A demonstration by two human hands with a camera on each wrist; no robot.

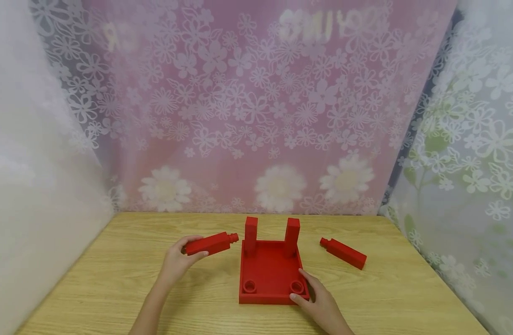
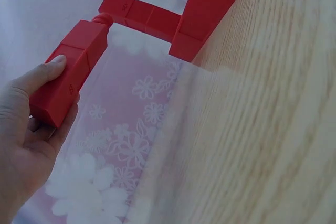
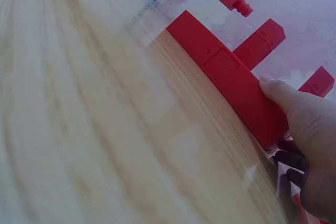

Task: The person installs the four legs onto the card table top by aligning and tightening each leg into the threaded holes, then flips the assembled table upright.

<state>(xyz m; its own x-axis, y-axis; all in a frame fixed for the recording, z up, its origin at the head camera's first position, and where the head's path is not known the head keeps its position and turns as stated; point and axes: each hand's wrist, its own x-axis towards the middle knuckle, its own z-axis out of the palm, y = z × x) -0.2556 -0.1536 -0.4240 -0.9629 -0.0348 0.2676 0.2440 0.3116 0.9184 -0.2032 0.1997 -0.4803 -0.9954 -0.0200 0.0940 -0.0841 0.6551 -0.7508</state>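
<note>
My left hand grips a red square leg by its plain end, thumb along one face. The leg's threaded tip points right, towards a red square tray-like base, and stands apart from it. Two red legs rise upright from the base's far corners. Its near corners hold round sockets, the left one and the right one. My right hand holds the base at its near right corner, with the thumb on the near wall; the other fingers are partly hidden.
Another red leg lies on the wooden table to the right of the base, its threaded end towards the back left. A flowered curtain hangs behind the table, with sheets at both sides.
</note>
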